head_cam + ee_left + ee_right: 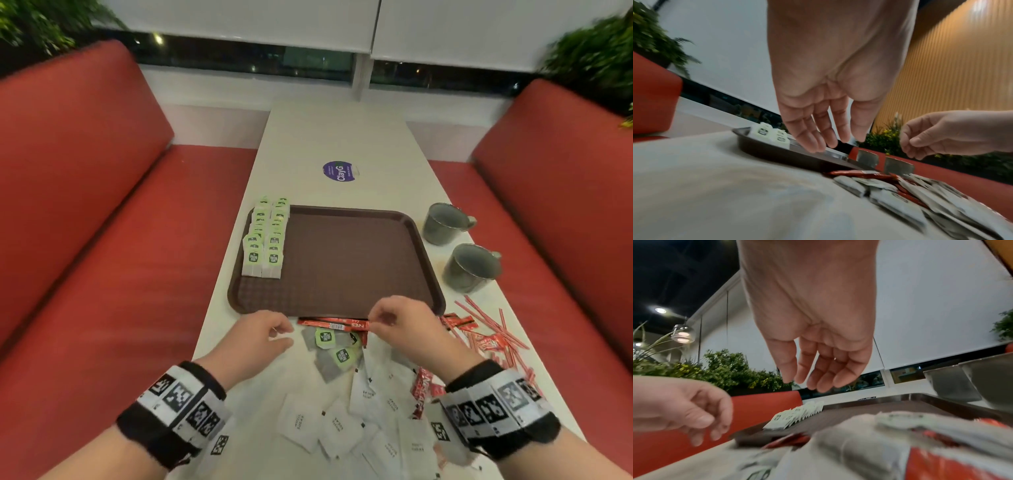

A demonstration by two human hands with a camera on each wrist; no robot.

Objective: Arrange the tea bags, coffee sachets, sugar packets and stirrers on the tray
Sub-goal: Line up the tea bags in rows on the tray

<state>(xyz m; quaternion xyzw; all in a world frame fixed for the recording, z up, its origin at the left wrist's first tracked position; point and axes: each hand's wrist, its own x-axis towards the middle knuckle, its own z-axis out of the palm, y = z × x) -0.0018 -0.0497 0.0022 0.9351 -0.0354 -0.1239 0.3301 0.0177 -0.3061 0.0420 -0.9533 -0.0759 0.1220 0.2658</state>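
Head view showed the left hand [263, 334] and right hand [399, 322] hovering apart, fingers loose and holding nothing, over two loose tea bags [334, 349] and coffee sachets [334, 323] just before the tray [359, 267]. Rows of tea bags [265, 240] lined its left edge.

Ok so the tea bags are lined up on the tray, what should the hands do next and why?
Probably lower the left hand onto the two loose tea bags just short of the tray and add them to the rows of tea bags along its left side. Both hands look empty, the right hand hovering over the red coffee sachet, and finishing the tea group first seems tidiest.
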